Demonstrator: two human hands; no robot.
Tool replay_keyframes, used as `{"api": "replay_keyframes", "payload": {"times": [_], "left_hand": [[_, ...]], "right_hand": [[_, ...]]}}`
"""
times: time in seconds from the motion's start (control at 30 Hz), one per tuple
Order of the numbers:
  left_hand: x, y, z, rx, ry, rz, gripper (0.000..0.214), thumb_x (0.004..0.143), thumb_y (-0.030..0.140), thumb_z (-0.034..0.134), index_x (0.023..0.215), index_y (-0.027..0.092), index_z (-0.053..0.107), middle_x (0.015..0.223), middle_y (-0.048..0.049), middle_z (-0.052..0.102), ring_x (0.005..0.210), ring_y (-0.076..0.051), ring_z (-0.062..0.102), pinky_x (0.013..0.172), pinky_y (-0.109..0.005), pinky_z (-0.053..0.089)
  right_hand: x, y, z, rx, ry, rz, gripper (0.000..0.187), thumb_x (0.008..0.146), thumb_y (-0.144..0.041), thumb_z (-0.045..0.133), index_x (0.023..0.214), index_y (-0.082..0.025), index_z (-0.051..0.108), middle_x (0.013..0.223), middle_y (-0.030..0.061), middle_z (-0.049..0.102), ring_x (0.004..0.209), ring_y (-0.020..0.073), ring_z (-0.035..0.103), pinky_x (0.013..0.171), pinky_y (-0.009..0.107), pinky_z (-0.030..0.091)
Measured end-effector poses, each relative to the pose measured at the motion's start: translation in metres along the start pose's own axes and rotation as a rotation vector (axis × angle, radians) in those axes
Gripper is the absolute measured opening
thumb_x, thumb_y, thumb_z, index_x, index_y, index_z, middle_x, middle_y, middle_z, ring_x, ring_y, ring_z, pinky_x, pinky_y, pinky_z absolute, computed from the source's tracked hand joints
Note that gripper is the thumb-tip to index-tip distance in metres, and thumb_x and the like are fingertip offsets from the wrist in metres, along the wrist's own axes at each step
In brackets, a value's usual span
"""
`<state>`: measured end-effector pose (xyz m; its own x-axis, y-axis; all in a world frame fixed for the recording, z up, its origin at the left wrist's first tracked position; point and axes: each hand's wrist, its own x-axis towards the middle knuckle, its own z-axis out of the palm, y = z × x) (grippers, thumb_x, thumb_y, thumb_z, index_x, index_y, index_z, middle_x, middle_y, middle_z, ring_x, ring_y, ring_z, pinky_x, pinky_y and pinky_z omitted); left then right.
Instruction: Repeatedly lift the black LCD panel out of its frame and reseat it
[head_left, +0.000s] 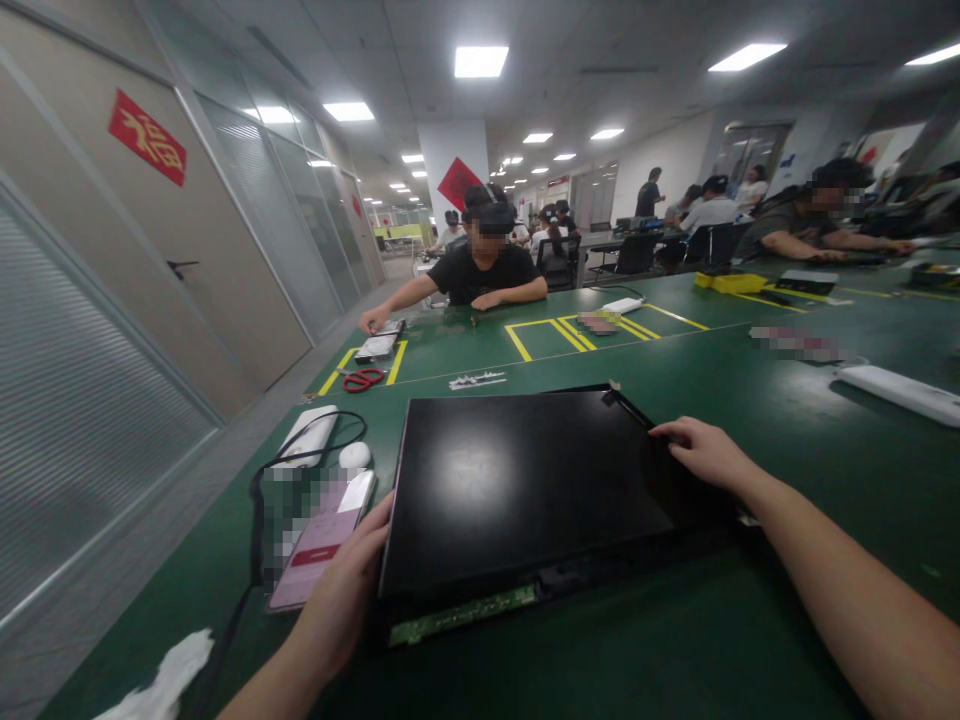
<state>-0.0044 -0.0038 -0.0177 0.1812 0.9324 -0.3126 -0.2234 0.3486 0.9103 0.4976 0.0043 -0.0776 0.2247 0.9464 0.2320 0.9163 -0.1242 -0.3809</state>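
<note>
A black display panel point(525, 480) lies in front of me, its glossy face up and reflecting a ceiling light. Along its near edge a green circuit board strip point(465, 612) is exposed. At the panel's left edge, my left hand point(349, 575) grips the side, with its fingertips partly hidden. My right hand point(697, 450) pinches the far right edge between thumb and bent fingers. Behind the panel's right corner a thin black frame piece point(634, 408) shows. A phone point(322, 545) with a pinkish screen lies just left of my left hand.
On the left lie a white power bank point(309, 437), a black cable point(257, 520), a round white case point(355, 456) and crumpled tissue point(169, 680). Red-handled scissors point(364, 380) lie farther off. Across the green table point(847, 480) sits a person point(487, 265). A white power strip point(900, 390) is at right.
</note>
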Motion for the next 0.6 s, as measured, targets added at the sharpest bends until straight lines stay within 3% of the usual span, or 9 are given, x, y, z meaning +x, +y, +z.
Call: {"api": "replay_keyframes", "payload": {"times": [0.2,0.37,0.6], "left_hand": [[0.008,-0.007,-0.01,-0.013,-0.086,0.095,0.054,0.084,0.045,0.07,0.132,0.023,0.071,0.139,-0.0065,0.069,0.142,-0.036,0.049,0.119,-0.045,0.037],[0.002,-0.009,-0.005,0.1,0.018,0.193,0.058,0.072,0.043,0.085,0.127,0.028,0.074,0.148,-0.0026,0.063,0.151,-0.034,0.035,0.125,-0.041,0.027],[-0.002,-0.008,-0.003,0.126,0.039,0.204,0.065,0.069,0.042,0.086,0.13,0.027,0.072,0.144,-0.0043,0.065,0.149,-0.037,0.038,0.123,-0.044,0.031]], "right_hand": [[-0.001,-0.001,0.0,0.002,-0.003,0.007,0.041,0.076,-0.013,0.053,0.102,-0.027,0.081,0.09,0.0035,0.072,0.074,0.0157,0.065,0.074,0.028,0.052],[-0.001,-0.001,0.0,-0.003,-0.004,0.013,0.041,0.075,-0.013,0.053,0.102,-0.028,0.082,0.09,0.0033,0.072,0.074,0.0153,0.065,0.073,0.027,0.052],[-0.001,-0.001,0.0,-0.004,-0.01,0.019,0.042,0.076,-0.014,0.052,0.103,-0.028,0.081,0.094,0.0039,0.073,0.076,0.0158,0.065,0.074,0.027,0.052]]}}
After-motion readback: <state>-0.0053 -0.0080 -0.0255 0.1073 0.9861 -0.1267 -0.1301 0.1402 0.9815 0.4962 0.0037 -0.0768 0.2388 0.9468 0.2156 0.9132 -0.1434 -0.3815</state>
